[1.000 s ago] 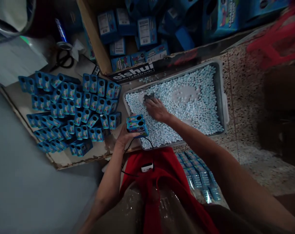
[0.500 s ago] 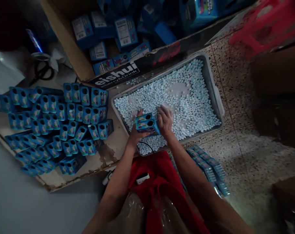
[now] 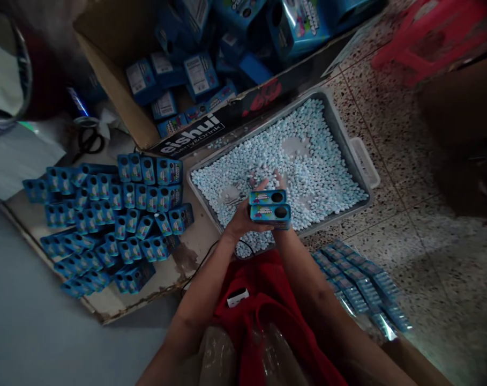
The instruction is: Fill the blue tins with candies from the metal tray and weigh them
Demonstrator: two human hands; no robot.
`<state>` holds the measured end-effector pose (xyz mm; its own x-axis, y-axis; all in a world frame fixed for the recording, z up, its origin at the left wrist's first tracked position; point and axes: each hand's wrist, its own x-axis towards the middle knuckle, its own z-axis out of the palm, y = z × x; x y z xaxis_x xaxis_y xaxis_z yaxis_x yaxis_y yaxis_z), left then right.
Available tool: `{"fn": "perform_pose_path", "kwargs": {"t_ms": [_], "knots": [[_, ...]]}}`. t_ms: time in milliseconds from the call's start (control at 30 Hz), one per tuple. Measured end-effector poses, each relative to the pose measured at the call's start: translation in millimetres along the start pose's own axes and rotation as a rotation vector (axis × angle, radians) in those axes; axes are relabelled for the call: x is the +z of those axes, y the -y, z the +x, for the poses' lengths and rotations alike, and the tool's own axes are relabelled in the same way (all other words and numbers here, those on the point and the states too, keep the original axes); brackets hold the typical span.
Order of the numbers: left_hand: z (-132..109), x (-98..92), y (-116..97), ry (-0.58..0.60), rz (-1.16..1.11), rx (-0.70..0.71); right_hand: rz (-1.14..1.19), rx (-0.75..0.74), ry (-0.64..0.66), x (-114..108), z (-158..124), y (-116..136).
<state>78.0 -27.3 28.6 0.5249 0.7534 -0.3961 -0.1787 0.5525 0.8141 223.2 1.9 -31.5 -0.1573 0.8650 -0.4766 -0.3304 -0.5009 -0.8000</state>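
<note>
My left hand [image 3: 240,221] grips a pair of small blue boxes [image 3: 269,210], held side by side with their dark round openings facing up. Behind them, partly hidden, my right hand [image 3: 278,177] is cupped, palm up, with a heap of small candies [image 3: 263,173] lying in it. Both hands are over a grey tray [image 3: 336,115] spread with pale blue and white candies. Bare patches of the tray floor show among the candies.
Rows of similar blue boxes [image 3: 139,195] stand on the table at left. A large carton [image 3: 114,96] of blue boxes lies beyond the tray. Scissors [image 3: 91,141] lie at upper left. Wrapped blue packs [image 3: 359,279] sit at lower right, and a red plastic stool [image 3: 420,43] at upper right.
My left hand has carried the two boxes right, in front of my right hand. My right hand, which was down in the candies, has turned palm up with candies in it.
</note>
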Motion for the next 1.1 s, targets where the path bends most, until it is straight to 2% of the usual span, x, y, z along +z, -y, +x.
{"fn": "perform_pose_path", "kwargs": {"t_ms": [100, 167, 267, 333, 467, 600, 767, 900, 1100], "knots": [[-16, -26.8, -25, -0.084, 0.302, 0.194, 0.161, -0.056, -0.108, -2, 13, 11], [-23, -49.6, -32, -0.163, 0.46, 0.261, 0.228, -0.075, -0.149, -5, 12, 24], [-22, -76.3, -29, -0.249, 0.651, 0.301, 0.318, -0.115, -0.193, -2, -6, 52], [-17, -84.1, -21, -0.276, 0.763, 0.336, 0.335, -0.17, -0.195, 9, -22, 72], [-11, -83.0, -13, -0.287, 0.82, 0.396, 0.221, -0.328, -0.141, 39, -43, 102], [-12, -80.9, -13, -0.249, 0.837, 0.413, 0.114, -0.393, -0.158, 57, -47, 113], [-12, -82.5, -13, -0.258, 0.801, 0.335, 0.071, -0.376, -0.157, 63, -46, 116], [-11, -81.9, -14, -0.22, 0.769, 0.351, 0.093, -0.417, -0.102, 65, -46, 116], [-10, -86.6, -12, -0.232, 0.782, 0.414, 0.085, -0.432, -0.098, 71, -45, 111]]}}
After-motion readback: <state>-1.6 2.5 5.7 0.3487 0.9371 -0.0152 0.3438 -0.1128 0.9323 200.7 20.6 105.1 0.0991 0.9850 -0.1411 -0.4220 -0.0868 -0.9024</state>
